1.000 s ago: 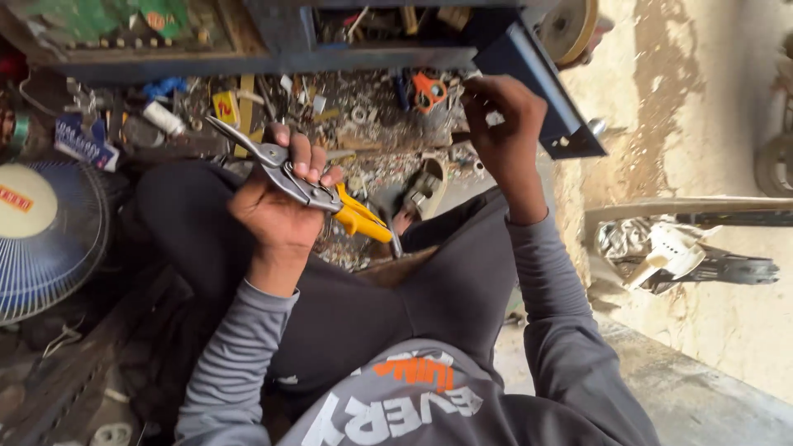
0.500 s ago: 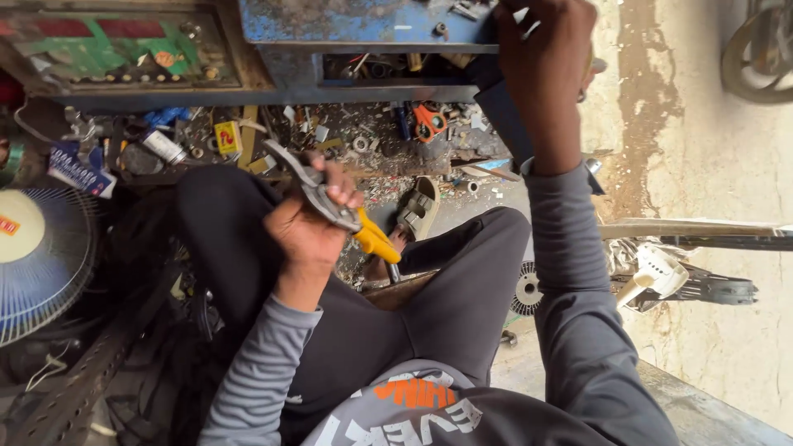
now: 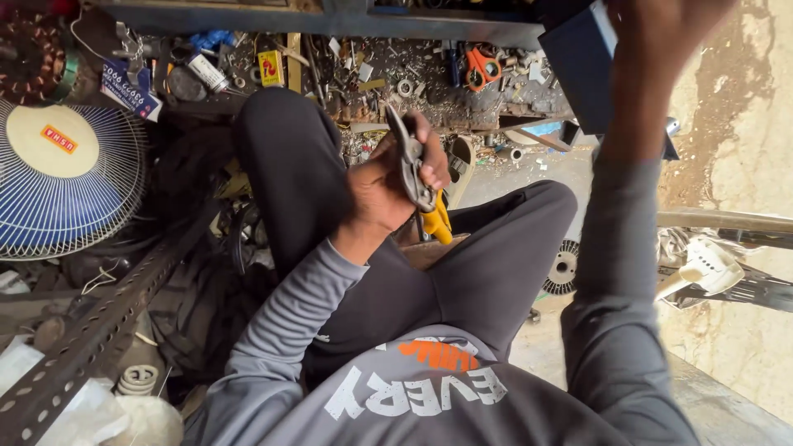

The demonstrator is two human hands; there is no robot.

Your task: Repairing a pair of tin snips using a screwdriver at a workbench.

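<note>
The left hand is closed around a pair of pliers, whose metal jaws point up past the fingers and whose yellow handles stick out below the palm, over the lap. Beyond this hand lies a tray littered with screws, washers and an orange tool. The right hand is raised to the upper edge of view against a dark blue box; whether it grips cannot be told. Far left of the left hand stands a blue fan.

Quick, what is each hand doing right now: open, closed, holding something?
Left hand: closed around yellow-handled pliers.
Right hand: raised by the dark blue panel; grip cannot be told.
</note>
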